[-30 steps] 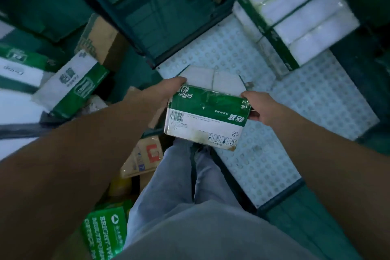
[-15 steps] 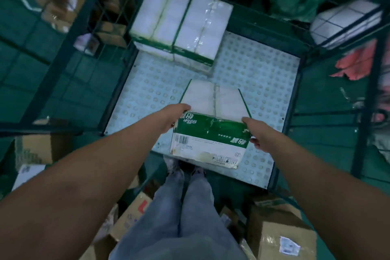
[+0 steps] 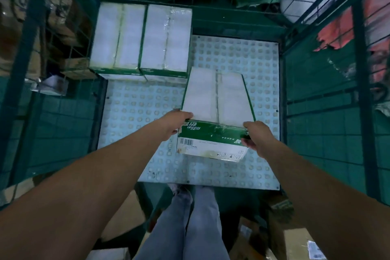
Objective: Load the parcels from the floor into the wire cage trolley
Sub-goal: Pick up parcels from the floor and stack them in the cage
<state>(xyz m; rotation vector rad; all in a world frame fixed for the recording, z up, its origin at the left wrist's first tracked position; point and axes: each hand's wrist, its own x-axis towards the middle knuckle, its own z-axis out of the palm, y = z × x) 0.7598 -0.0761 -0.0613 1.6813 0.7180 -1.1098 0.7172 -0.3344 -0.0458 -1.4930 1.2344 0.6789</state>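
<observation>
1. Hands grip one parcel between them: the left hand (image 3: 175, 122) curls over the near left top corner of the white-and-green cardboard box (image 3: 215, 112), and the right hand (image 3: 254, 136) clamps the near right corner.
2. That box is inside the green wire cage trolley (image 3: 316, 95), over its pale studded plastic floor panel (image 3: 135, 107); whether it touches the panel cannot be told.
3. Two matching white-and-green boxes (image 3: 143, 38) stand side by side in the far left corner.
4. Brown cardboard parcels (image 3: 295, 236) lie on the ground beside the person's jeans-clad legs (image 3: 190, 224).
</observation>
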